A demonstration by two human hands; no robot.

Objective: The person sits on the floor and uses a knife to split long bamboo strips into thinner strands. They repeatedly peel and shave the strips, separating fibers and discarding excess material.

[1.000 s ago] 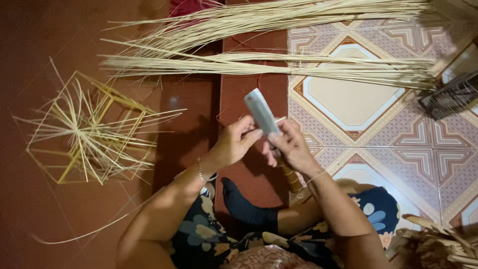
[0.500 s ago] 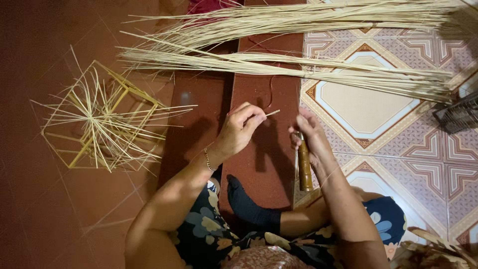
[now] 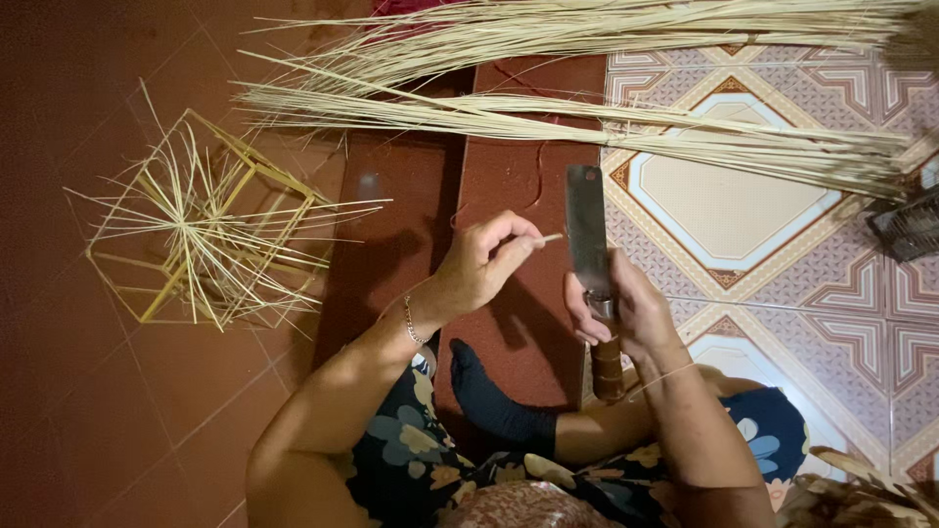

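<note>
Hands are busy over a dark red floor (image 3: 147,411), where a person sits with legs folded. One foot in a dark sock (image 3: 489,401) sticks out between the arms.

The left hand (image 3: 479,269) is curled almost shut. Its thumb and first fingers pinch a thin pale stick (image 3: 550,238). The stick pokes out a little toward the blade and its tip is just beside it. A thin bracelet (image 3: 415,323) sits on that wrist.

The right hand (image 3: 626,313) is wrapped tight around a big knife (image 3: 587,235). The flat grey blade points up, away from the body. The brown wooden handle (image 3: 607,367) sticks out below the fist, toward the lap.

Two long bundles of pale straw sticks (image 3: 587,117) lie across the floor, far above the hands. They reach from the red part onto the patterned tiles (image 3: 743,205) on the right side.

To the left, well apart from the hands, sits a little frame made of yellow sticks (image 3: 196,244). Many thin sticks cross in its middle and poke out all ways, like a star.

A dark wire basket (image 3: 910,225) shows at the right edge, only partly in view.
</note>
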